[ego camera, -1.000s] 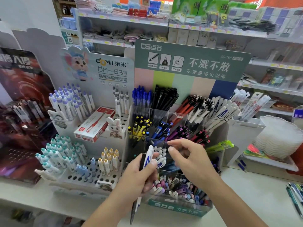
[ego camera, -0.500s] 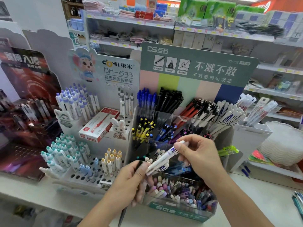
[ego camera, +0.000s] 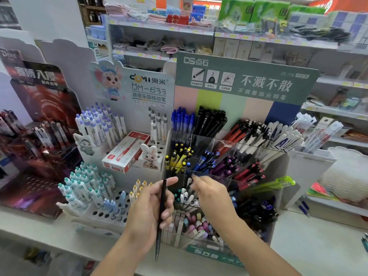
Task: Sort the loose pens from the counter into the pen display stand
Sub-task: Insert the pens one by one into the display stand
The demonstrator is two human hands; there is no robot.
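Pens from the counter are being filed by type, and one black pen (ego camera: 161,218) is in the left hand (ego camera: 148,212) now, pinched between thumb and curled fingers and held nearly upright with its tip pointing down toward the counter's front edge. Held like that, just in front of the clear pen display stand (ego camera: 225,182), it reads as a pen waiting its turn, parked out of the way while the other hand works.

The right hand (ego camera: 212,196) reaches over the stand's lower front row, fingers bent toward the compartment of white pens (ego camera: 186,197) near the stand's left edge. Its fingertips are at or just above those pens; motion blur hides whether they pinch one or have just let go, so I cannot tell.

The stand keeps like with like: blue pens (ego camera: 182,121) and black pens (ego camera: 211,122) sit at its back left corner, yellow-and-black ones (ego camera: 179,158) in the row below. By that logic the held black pen probably belongs in the back row, a longer reach over the front compartments.

A few more loose pens (ego camera: 303,207) lie on the counter (ego camera: 310,242) past the stand's right edge, so the sorting looks unfinished.
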